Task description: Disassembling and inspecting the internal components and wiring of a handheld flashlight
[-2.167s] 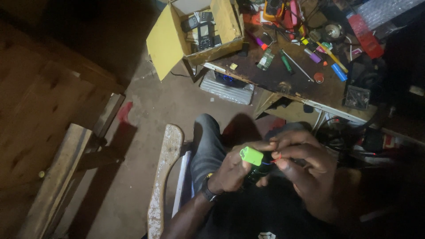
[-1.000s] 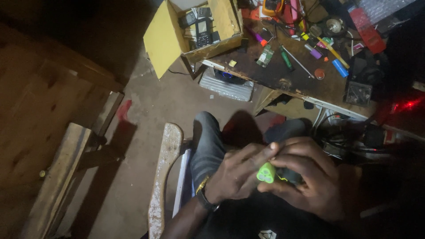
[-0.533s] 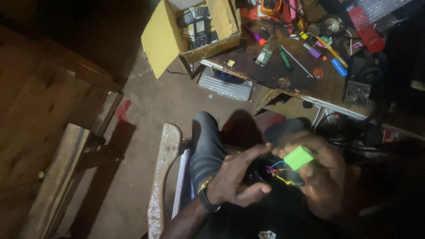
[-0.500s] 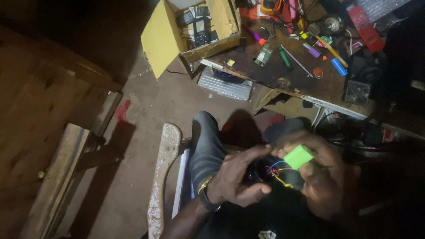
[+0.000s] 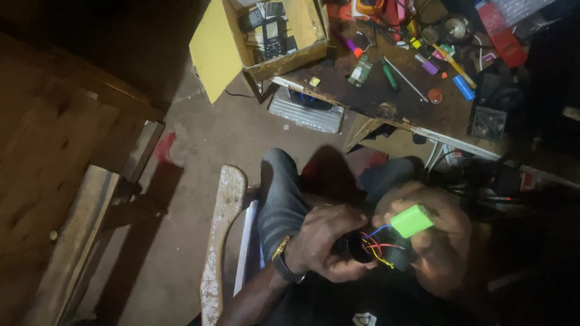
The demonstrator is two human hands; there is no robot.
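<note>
**Both hands busy on a small wired gadget over the lap**

Head view, the only one here: the person sits with knees pointing to about 12 o'clock. The left hand (image 5: 326, 244) is curled shut around a dark round part (image 5: 357, 247), gripping it from the 9 o'clock side. The right hand (image 5: 435, 241) is closed on a bright green block (image 5: 411, 220), which sits at roughly 2 o'clock from the dark part, just beside it. Thin red, yellow and blue wires (image 5: 379, 244) run between the two pieces. It's pretty dim down there, so finer detail on the parts is hard to tell.

Up at 12 to 1 o'clock there's a cluttered desk (image 5: 374, 96) with small tools and markers, and a yellow cardboard box (image 5: 254, 42) at its 11 o'clock end. A worn wooden plank (image 5: 220, 235) lies on the floor at 9 o'clock from the hands.
</note>
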